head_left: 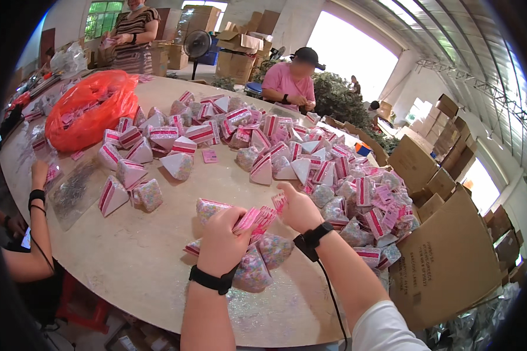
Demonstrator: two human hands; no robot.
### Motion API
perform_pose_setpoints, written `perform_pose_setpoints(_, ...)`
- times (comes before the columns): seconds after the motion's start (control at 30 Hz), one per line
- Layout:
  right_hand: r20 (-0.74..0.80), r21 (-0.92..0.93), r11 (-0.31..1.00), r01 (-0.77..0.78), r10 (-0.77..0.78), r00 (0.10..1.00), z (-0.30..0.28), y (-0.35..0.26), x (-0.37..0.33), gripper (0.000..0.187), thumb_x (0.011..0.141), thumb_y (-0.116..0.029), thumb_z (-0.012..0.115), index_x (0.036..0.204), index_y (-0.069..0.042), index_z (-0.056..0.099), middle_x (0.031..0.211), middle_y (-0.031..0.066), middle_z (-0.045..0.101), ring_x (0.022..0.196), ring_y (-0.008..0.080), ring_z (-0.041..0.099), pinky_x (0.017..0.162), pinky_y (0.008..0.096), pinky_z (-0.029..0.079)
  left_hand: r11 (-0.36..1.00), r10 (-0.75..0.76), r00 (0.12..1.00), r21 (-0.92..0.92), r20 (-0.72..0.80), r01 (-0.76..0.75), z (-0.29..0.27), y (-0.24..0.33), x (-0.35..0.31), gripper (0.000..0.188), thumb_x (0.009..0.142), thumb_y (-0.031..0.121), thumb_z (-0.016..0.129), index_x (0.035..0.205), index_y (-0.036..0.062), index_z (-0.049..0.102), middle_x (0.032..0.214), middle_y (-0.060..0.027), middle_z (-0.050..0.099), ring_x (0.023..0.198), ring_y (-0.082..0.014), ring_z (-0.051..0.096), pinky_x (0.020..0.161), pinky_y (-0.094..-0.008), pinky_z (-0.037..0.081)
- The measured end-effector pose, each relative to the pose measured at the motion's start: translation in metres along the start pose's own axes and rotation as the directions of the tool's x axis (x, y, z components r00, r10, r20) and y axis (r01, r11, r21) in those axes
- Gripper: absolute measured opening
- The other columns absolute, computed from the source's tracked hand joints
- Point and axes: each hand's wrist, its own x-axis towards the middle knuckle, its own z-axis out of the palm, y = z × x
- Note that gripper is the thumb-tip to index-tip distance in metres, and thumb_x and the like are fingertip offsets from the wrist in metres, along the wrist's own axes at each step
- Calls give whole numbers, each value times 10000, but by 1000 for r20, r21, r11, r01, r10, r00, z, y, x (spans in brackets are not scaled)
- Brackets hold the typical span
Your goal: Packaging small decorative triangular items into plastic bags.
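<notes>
Near the table's front, my left hand [223,241] is closed round a fanned stack of small pink printed cards [256,221]. Just to its right, my right hand [302,209] pinches a single pink card [279,202] by the stack's far end. Under and beside my left hand lie several cake-slice-shaped pieces with sprinkled sides, such as this wedge [253,270]; my hand partly hides them. One more wedge [211,209] lies just beyond the left hand. Both wrists wear black bands, and a cable runs from the right one.
A large heap of pink-and-white wedges [263,140] spreads over the round table [158,257], running down its right side. A red plastic bag [91,108] stands far left. An open cardboard box [445,263] adjoins the right edge. Another person's arm [36,234] reaches in at left; two people are beyond.
</notes>
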Motion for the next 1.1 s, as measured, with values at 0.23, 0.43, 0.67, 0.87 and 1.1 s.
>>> perform_pose_setpoints(0.23,-67,465,880,101,-79,995,-33,-20,-41,209,795,-16,556,975,9,659,833,137,647,756,197,611,723,297,485,998,67,997,19,45,-67,4,2,-1,191,728,77,693,878,-6,610,808,-174,624,766,-360,600,676,-396,471)
perform_pose_setpoints(0.43,69,505,857,108,-164,984,-48,-31,-56,277,780,-110,618,1033,-2,647,818,176,654,756,276,630,702,355,488,993,5,993,-114,115,9,8,15,-2,180,733,73,691,870,-14,614,798,-158,627,739,-316,612,669,-365,473)
perform_pose_setpoints(0.67,116,248,965,92,-123,985,-54,-49,-50,233,749,-123,604,944,-4,647,827,196,628,767,364,596,688,399,487,1000,25,997,-4,76,-25,10,-3,-6,154,768,44,697,872,-9,597,747,-75,604,671,-156,564,628,-283,459)
perform_pose_setpoints(0.87,-469,246,950,191,-55,882,-29,-75,-67,162,727,-102,604,858,-27,663,799,140,637,780,323,591,722,386,492,995,-68,990,-57,121,76,11,6,-3,194,753,84,698,900,-13,617,791,-147,627,726,-280,612,661,-342,477)
perform_pose_setpoints(1.1,-530,432,866,251,18,848,-16,-69,-71,128,732,-58,608,845,-6,638,810,142,634,801,320,595,735,385,488,991,-107,980,-63,169,119,10,12,-3,176,773,74,694,914,-8,630,791,-137,632,722,-232,619,657,-319,482)
